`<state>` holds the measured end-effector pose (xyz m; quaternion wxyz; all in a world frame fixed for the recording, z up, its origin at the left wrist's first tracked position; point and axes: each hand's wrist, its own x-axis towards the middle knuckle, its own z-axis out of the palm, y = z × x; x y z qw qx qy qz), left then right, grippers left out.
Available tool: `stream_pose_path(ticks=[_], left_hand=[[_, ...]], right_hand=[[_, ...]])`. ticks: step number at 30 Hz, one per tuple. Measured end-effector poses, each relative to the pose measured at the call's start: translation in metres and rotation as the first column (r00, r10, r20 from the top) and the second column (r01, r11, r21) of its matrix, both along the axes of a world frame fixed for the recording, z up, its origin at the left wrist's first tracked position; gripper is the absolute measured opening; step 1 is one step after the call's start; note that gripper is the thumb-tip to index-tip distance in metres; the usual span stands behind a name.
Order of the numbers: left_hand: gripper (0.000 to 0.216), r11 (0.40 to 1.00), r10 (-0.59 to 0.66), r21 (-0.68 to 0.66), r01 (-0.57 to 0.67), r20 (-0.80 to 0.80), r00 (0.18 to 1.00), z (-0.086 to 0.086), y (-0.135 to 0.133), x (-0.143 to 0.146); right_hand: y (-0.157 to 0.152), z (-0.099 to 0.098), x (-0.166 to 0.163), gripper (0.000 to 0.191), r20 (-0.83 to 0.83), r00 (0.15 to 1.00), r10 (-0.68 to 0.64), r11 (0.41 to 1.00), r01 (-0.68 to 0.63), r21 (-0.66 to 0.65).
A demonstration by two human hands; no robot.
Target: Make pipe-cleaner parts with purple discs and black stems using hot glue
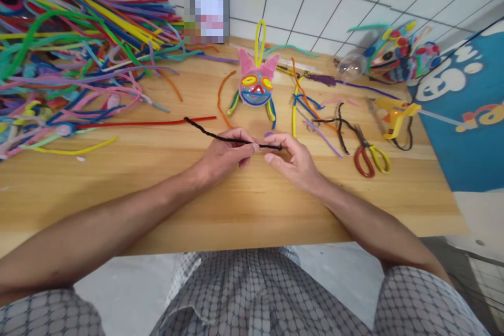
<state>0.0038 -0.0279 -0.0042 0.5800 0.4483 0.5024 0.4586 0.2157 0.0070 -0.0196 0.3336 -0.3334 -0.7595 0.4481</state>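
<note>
A black pipe cleaner (205, 130) stretches between my two hands above the wooden table. My left hand (230, 152) pinches it near its middle between thumb and fingers. At its right end, my right hand (293, 160) has its fingers behind the tip and its thumb held apart; whether it grips the tip I cannot tell. Just beyond my hands stands a small figure (255, 86) with a clear round body, pink ears, yellow ring eyes, a blue mouth and a yellow loop on top. Its two legs are twisted pipe cleaners. A small purple piece (269, 134) shows behind my right fingers.
A large heap of coloured pipe cleaners (79, 63) covers the left. On the right lie scissors (370, 155), a yellow glue gun (396, 115), black pipe cleaner pieces (342, 131) and a clear plastic ball (352, 67). A tiled wall (299, 0) rises behind.
</note>
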Motion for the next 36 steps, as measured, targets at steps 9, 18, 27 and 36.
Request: stream_pose_path(ticks=[9, 18, 27, 36], left_hand=[[0.016, 0.999, -0.039, 0.028, 0.039, -0.026, 0.999, -0.002, -0.001, 0.000], [0.017, 0.998, -0.065, 0.014, 0.065, -0.020, 0.998, -0.003, -0.001, -0.001], [0.024, 1.000, -0.018, -0.024, 0.021, 0.114, 0.993, -0.004, 0.000, -0.001], [0.027, 0.999, -0.012, 0.049, 0.012, 0.013, 1.000, -0.005, 0.000, -0.001]], right_hand=[[0.000, -0.004, -0.001, 0.022, 0.020, 0.998, -0.064, 0.971, 0.058, 0.231], [0.000, -0.002, -0.002, 0.005, 0.049, 0.994, -0.093, 0.923, 0.068, 0.380], [-0.004, 0.002, -0.003, 0.013, 0.064, 0.982, -0.175, 0.964, 0.158, 0.215], [-0.008, 0.008, -0.005, 0.029, 0.102, 0.993, -0.057, 0.998, 0.058, -0.014]])
